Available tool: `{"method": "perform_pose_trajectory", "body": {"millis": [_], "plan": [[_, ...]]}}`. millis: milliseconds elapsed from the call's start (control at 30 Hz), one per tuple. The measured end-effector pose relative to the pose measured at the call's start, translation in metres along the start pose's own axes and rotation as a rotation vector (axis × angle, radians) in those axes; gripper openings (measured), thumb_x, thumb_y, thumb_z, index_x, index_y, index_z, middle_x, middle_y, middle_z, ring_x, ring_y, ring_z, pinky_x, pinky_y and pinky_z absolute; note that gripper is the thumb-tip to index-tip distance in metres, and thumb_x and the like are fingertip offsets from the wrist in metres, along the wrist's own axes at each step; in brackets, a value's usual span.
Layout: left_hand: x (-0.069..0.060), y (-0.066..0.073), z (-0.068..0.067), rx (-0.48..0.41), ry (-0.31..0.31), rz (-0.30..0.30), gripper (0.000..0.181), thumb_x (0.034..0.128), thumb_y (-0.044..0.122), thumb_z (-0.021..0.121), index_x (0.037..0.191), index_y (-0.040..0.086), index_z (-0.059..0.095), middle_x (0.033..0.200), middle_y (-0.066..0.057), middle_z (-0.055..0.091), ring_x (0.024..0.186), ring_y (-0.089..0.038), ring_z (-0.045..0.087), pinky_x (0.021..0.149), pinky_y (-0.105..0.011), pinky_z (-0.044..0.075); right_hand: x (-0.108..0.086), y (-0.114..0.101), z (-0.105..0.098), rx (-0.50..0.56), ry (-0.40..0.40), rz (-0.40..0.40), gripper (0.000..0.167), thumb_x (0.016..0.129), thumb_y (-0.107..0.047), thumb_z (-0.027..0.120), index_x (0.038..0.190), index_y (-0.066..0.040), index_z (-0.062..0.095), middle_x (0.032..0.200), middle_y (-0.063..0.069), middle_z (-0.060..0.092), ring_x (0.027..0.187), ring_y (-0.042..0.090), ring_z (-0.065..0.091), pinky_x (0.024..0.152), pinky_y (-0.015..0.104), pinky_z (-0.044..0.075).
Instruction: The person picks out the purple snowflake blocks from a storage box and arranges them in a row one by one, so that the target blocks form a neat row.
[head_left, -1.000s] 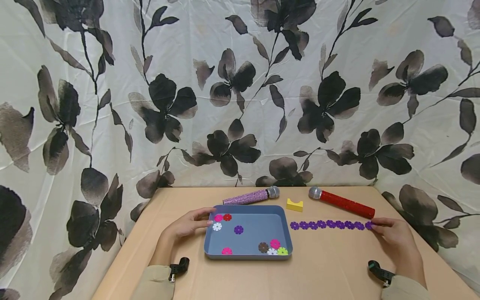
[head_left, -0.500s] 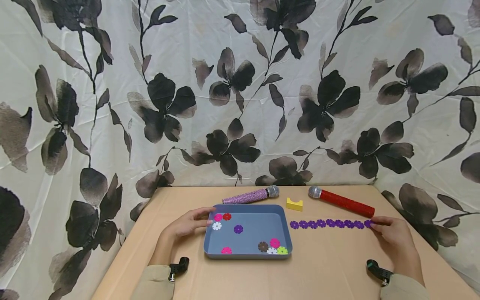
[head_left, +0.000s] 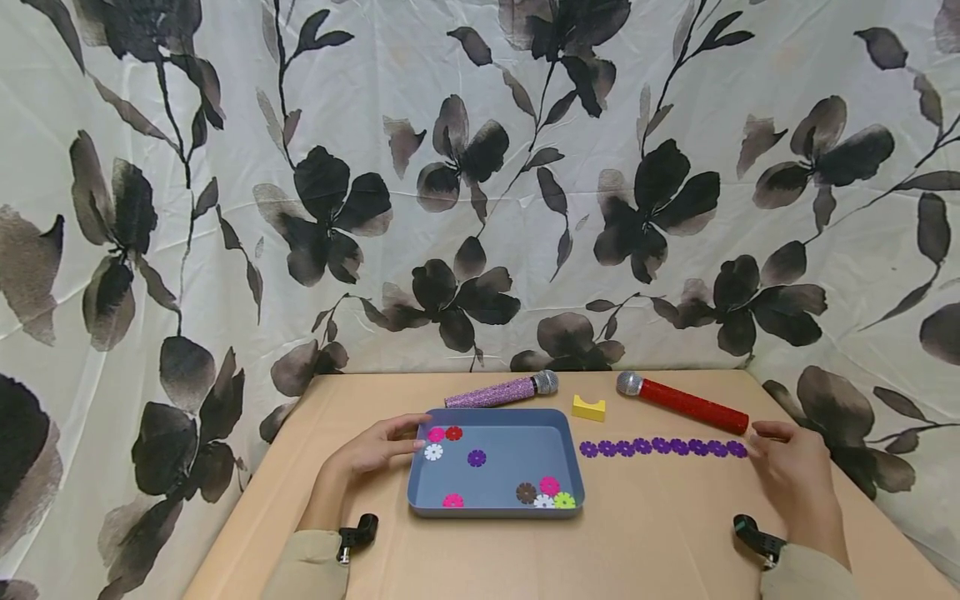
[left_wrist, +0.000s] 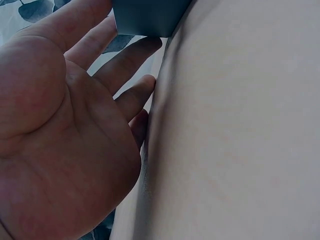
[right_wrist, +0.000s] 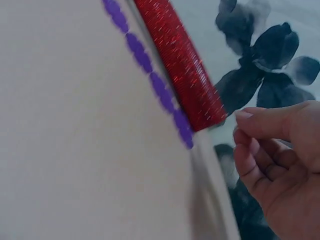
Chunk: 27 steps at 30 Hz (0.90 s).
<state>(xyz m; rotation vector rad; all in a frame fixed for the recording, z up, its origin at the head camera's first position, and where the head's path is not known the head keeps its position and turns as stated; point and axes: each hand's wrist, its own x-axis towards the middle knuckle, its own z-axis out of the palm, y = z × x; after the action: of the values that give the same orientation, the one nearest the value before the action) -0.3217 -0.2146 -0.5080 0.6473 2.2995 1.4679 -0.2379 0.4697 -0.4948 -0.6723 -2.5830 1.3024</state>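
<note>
In the head view, my left hand [head_left: 375, 450] holds the left rim of a blue-grey tray [head_left: 495, 512], its thumb tip over the edge. The tray's corner [left_wrist: 147, 17] shows above my fingers in the left wrist view. Inside lie flower-shaped discs, among them a purple one [head_left: 477, 458], a brown one [head_left: 527, 493] and several pink ones. Right of the tray, several purple flower discs [head_left: 662, 447] form a row on the table. My right hand [head_left: 797, 471] is just past the row's right end, loosely curled and holding nothing; in the right wrist view it is apart from the discs.
Behind the tray lies a glittery purple microphone [head_left: 495, 393]. A red microphone [head_left: 690, 407] lies above the row, near my right hand. A yellow notched block [head_left: 588, 409] sits between them. A floral curtain [head_left: 465, 208] hangs behind the table [head_left: 660, 533].
My right hand has let go of the last purple disc and drawn slightly away to the right; that disc now shows fully. My left hand and the tray have stayed put.
</note>
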Motion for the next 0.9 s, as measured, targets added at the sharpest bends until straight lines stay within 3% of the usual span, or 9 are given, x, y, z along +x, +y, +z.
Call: {"method": "perform_pose_trajectory", "body": {"millis": [100,167,233,300,433,667,900], "plan": [[-0.001,0.000,0.001,0.005,0.007,-0.005,0.056,0.1011,0.028,0.070,0.153,0.016,0.053,0.163,-0.014,0.044,0.152,-0.040,0.038,0.126,-0.059,0.028,-0.002,-0.010,-0.002,-0.009,0.032,-0.060,0.043,0.106,-0.019,0.059,0.144,0.002,0.057,0.146,0.033,0.054,0.126,0.047,0.050,0.086,0.035,0.057],[-0.001,0.000,0.001,0.004,0.010,-0.005,0.055,0.1012,0.027,0.070,0.153,0.016,0.053,0.163,-0.014,0.044,0.152,-0.040,0.039,0.126,-0.058,0.028,-0.003,-0.017,0.000,-0.003,0.036,-0.106,0.044,0.106,-0.019,0.059,0.145,0.001,0.056,0.145,0.033,0.055,0.122,0.043,0.055,0.077,0.021,0.057],[-0.001,0.000,0.001,0.005,0.012,-0.001,0.054,0.1017,0.025,0.069,0.152,0.016,0.053,0.163,-0.014,0.044,0.152,-0.040,0.039,0.127,-0.058,0.027,-0.005,-0.023,0.004,0.011,0.033,-0.148,0.045,0.107,-0.021,0.059,0.146,0.000,0.055,0.143,0.030,0.057,0.113,0.032,0.059,0.067,0.009,0.052],[-0.001,-0.001,0.001,0.002,0.012,0.003,0.053,0.1021,0.023,0.068,0.152,0.017,0.053,0.163,-0.014,0.044,0.152,-0.039,0.038,0.127,-0.057,0.027,-0.006,-0.031,0.010,0.048,0.020,-0.163,0.047,0.107,-0.025,0.059,0.148,-0.003,0.054,0.142,0.026,0.057,0.107,0.018,0.059,0.069,0.004,0.050],[-0.001,-0.001,0.001,0.007,0.015,0.008,0.052,0.1026,0.023,0.067,0.152,0.017,0.054,0.163,-0.013,0.044,0.152,-0.039,0.038,0.127,-0.058,0.026,-0.009,-0.050,0.021,0.115,-0.004,-0.181,0.052,0.106,-0.036,0.060,0.150,-0.008,0.055,0.143,0.019,0.056,0.103,0.003,0.053,0.077,0.005,0.053],[-0.001,-0.001,0.001,0.018,0.021,0.001,0.053,0.1016,0.028,0.069,0.152,0.018,0.054,0.163,-0.013,0.045,0.152,-0.039,0.038,0.127,-0.059,0.027,-0.020,-0.089,0.044,0.159,-0.048,-0.309,0.055,0.104,-0.043,0.062,0.147,-0.008,0.057,0.140,0.016,0.058,0.103,0.005,0.054,0.078,0.009,0.055],[-0.002,0.000,0.001,0.026,0.019,0.006,0.054,0.1014,0.028,0.069,0.152,0.017,0.054,0.162,-0.013,0.045,0.151,-0.039,0.040,0.127,-0.058,0.028,-0.028,-0.112,0.064,0.195,-0.056,-0.453,0.049,0.103,-0.035,0.067,0.141,-0.005,0.062,0.127,0.006,0.066,0.098,0.001,0.058,0.077,0.012,0.056]]}}
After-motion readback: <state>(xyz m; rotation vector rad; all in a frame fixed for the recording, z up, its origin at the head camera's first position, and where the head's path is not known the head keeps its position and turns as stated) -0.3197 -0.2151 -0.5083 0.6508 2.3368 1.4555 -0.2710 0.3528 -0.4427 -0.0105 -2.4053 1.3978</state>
